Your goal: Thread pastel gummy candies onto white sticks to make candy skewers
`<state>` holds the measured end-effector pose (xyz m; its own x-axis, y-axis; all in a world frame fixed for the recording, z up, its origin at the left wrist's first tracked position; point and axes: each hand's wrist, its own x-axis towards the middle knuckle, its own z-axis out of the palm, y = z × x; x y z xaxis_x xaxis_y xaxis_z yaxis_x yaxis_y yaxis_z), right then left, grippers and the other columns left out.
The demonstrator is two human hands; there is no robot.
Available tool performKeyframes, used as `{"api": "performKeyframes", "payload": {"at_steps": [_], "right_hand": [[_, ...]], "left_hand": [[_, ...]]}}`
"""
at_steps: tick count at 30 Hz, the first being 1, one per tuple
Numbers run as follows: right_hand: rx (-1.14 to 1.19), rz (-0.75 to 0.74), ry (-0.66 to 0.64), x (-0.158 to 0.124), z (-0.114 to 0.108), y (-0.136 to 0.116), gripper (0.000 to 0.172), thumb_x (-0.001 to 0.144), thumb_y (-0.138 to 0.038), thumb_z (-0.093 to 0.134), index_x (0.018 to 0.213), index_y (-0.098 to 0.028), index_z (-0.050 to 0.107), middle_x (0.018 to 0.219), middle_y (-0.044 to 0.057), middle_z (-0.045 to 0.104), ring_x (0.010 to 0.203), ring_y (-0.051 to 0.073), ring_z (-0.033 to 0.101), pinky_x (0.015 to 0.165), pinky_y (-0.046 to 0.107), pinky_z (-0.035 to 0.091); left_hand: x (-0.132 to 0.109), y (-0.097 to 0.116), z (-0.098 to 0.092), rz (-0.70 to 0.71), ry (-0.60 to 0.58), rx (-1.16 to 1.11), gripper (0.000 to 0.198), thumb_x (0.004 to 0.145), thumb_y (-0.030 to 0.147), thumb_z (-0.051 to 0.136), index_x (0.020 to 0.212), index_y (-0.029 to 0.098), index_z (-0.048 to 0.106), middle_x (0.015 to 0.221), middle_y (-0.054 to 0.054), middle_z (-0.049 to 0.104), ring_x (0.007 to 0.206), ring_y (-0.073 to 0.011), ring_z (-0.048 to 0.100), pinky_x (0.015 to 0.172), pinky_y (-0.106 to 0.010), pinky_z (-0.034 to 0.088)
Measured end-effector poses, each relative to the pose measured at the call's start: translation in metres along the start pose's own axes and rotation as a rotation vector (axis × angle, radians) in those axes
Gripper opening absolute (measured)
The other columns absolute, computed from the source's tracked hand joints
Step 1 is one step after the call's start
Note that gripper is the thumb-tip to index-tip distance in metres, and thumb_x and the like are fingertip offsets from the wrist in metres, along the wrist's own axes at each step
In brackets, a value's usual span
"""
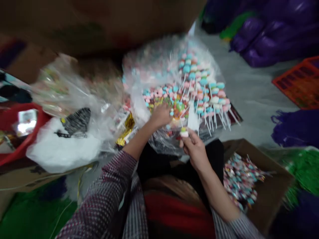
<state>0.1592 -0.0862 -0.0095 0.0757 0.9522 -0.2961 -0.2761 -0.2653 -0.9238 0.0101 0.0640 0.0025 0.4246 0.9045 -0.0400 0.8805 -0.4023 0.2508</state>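
My right hand (195, 147) pinches a short candy skewer (183, 132), with yellow-green, white and pink pieces on a thin white stick pointing up. Over a heap of loose gummy candies (178, 108), my left hand (161, 115) reaches down with its fingers curled; blur hides whatever is in them. Pink and blue candies (161, 90) lie just beyond that hand. To the right, several finished candy skewers (214, 99) are stacked in a pile with their white sticks toward me. A clear plastic bag (152, 59) of similar sweets stands behind.
An open cardboard box (269, 189) of wrapped candies stands at my right. On the left are a red basin (37, 132) and a white plastic bag (67, 149) with a dark grey object on top. Purple sacks (269, 39) and an orange crate (299, 83) occupy the far right.
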Motion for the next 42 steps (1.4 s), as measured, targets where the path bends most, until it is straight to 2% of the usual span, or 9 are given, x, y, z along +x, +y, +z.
{"api": "performKeyframes", "payload": {"at_steps": [3, 6, 11, 15, 20, 27, 33, 38, 42], "right_hand": [[0.007, 0.025, 0.010, 0.004, -0.001, 0.006, 0.067, 0.081, -0.051, 0.073, 0.137, -0.016, 0.059, 0.058, -0.008, 0.057, 0.041, 0.004, 0.027, 0.041, 0.019, 0.016], [0.035, 0.030, 0.004, 0.011, -0.003, 0.013, 0.077, 0.075, -0.057, 0.077, 0.137, -0.015, 0.059, 0.058, -0.007, 0.057, 0.041, 0.003, 0.025, 0.042, 0.019, 0.014], [0.060, 0.016, 0.013, 0.016, -0.009, 0.024, 0.091, 0.066, -0.067, 0.079, 0.138, -0.014, 0.059, 0.055, -0.007, 0.056, 0.040, 0.003, 0.024, 0.043, 0.020, 0.013], [0.069, 0.007, 0.016, 0.014, -0.014, 0.028, 0.088, 0.066, -0.066, 0.080, 0.135, -0.015, 0.062, 0.056, -0.006, 0.056, 0.042, 0.004, 0.026, 0.045, 0.020, 0.012], [0.058, -0.006, 0.039, 0.010, -0.012, 0.026, 0.085, 0.063, -0.067, 0.081, 0.129, -0.015, 0.066, 0.056, -0.005, 0.057, 0.043, 0.004, 0.028, 0.046, 0.020, 0.013], [0.055, -0.014, 0.003, 0.006, -0.002, 0.025, 0.088, 0.060, -0.068, 0.083, 0.128, -0.015, 0.068, 0.053, -0.005, 0.057, 0.041, 0.004, 0.028, 0.046, 0.020, 0.014], [0.029, -0.035, 0.005, 0.009, -0.005, 0.024, 0.086, 0.061, -0.067, 0.082, 0.129, -0.016, 0.067, 0.054, -0.005, 0.056, 0.041, 0.004, 0.028, 0.045, 0.019, 0.014], [0.003, -0.017, -0.007, 0.012, -0.002, 0.027, 0.083, 0.061, -0.067, 0.083, 0.126, -0.017, 0.069, 0.054, -0.004, 0.056, 0.041, 0.004, 0.028, 0.044, 0.019, 0.014], [-0.011, -0.007, 0.003, 0.012, -0.001, 0.032, 0.085, 0.060, -0.068, 0.082, 0.126, -0.017, 0.068, 0.054, -0.005, 0.056, 0.041, 0.004, 0.026, 0.043, 0.019, 0.012]], "left_hand": [[-0.001, -0.002, -0.005, -0.042, -0.107, -0.024, 0.052, 0.095, 0.035, 0.054, 0.143, 0.017, 0.059, 0.147, -0.019, 0.057, 0.138, -0.0370, 0.052, 0.114, -0.051, 0.040], [0.003, -0.007, -0.007, -0.041, -0.089, 0.013, 0.045, 0.092, 0.041, 0.059, 0.131, 0.022, 0.068, 0.132, -0.014, 0.069, 0.126, -0.0323, 0.062, 0.106, -0.043, 0.048], [0.009, -0.010, -0.002, -0.083, -0.063, 0.052, 0.038, 0.096, 0.025, 0.045, 0.120, 0.020, 0.074, 0.125, -0.012, 0.073, 0.119, -0.0274, 0.068, 0.101, -0.039, 0.051], [0.010, -0.007, 0.000, -0.097, -0.033, 0.082, 0.041, 0.095, 0.018, 0.044, 0.127, 0.021, 0.071, 0.128, -0.012, 0.072, 0.122, -0.0277, 0.066, 0.107, -0.045, 0.047], [0.011, -0.005, 0.003, -0.048, -0.014, 0.107, 0.035, 0.091, 0.024, 0.057, 0.123, 0.021, 0.071, 0.132, -0.016, 0.068, 0.128, -0.0341, 0.061, 0.114, -0.057, 0.038], [0.013, -0.015, 0.006, -0.023, 0.013, 0.095, 0.031, 0.092, 0.018, 0.055, 0.116, 0.022, 0.073, 0.123, -0.011, 0.071, 0.124, -0.0280, 0.063, 0.115, -0.051, 0.037], [0.006, -0.020, 0.008, -0.045, 0.026, 0.055, 0.033, 0.093, 0.030, 0.057, 0.120, 0.019, 0.073, 0.126, -0.013, 0.071, 0.123, -0.0314, 0.064, 0.108, -0.048, 0.045], [0.003, -0.018, 0.011, -0.034, 0.054, 0.027, 0.039, 0.094, 0.021, 0.052, 0.130, 0.025, 0.068, 0.132, -0.011, 0.069, 0.125, -0.0292, 0.063, 0.110, -0.049, 0.043], [0.010, -0.015, 0.014, -0.003, 0.058, 0.005, 0.037, 0.094, 0.020, 0.054, 0.127, 0.024, 0.070, 0.132, -0.012, 0.069, 0.128, -0.0307, 0.061, 0.113, -0.053, 0.040]]}}
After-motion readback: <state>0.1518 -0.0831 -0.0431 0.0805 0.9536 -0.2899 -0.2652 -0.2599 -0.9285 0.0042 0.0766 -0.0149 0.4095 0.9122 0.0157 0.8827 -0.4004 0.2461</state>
